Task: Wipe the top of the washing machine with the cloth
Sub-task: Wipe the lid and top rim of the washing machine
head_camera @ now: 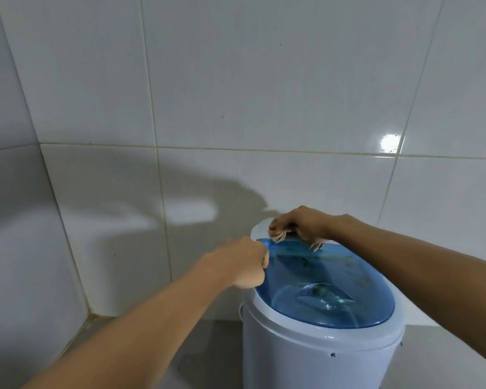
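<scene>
A small round white washing machine [314, 357] with a see-through blue lid [334, 279] stands at the lower right. My right hand [300, 223] is at the far edge of the top and grips a bunched light cloth [278, 235], which touches the white rim and the back of the lid. My left hand [244, 262] is at the machine's left rim with its fingers curled; whether it holds the rim or the lid's edge is hidden.
White glossy wall tiles [236, 94] rise right behind the machine. A tiled corner [90, 310] lies to the left, and a grey floor [202, 349] surrounds the machine's base.
</scene>
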